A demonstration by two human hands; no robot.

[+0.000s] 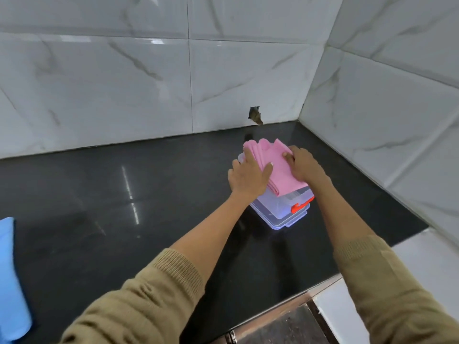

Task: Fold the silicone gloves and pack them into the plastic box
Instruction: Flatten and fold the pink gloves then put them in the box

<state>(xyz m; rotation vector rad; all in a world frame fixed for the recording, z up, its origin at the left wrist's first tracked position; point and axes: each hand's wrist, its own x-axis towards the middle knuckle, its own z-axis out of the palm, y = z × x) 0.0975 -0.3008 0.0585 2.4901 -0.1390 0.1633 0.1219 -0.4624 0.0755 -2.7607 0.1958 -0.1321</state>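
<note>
A pair of pink silicone gloves (274, 160) lies folded over the top of a clear plastic box (278, 208) with an orange-red latch (299, 206), on a black countertop (124, 207). My left hand (247, 176) grips the left side of the gloves, thumb laid on top. My right hand (301, 165) presses on their right side, fingers curled over the edge. The glove fingers stick out toward the wall. The box's inside is mostly hidden by the gloves and my hands.
White marble-look tiled walls (372, 108) close in the back and right of the counter. A small hole (254, 115) sits low in the back wall. A blue object (11, 281) lies at the far left edge. The counter's front edge (293, 299) runs bottom right.
</note>
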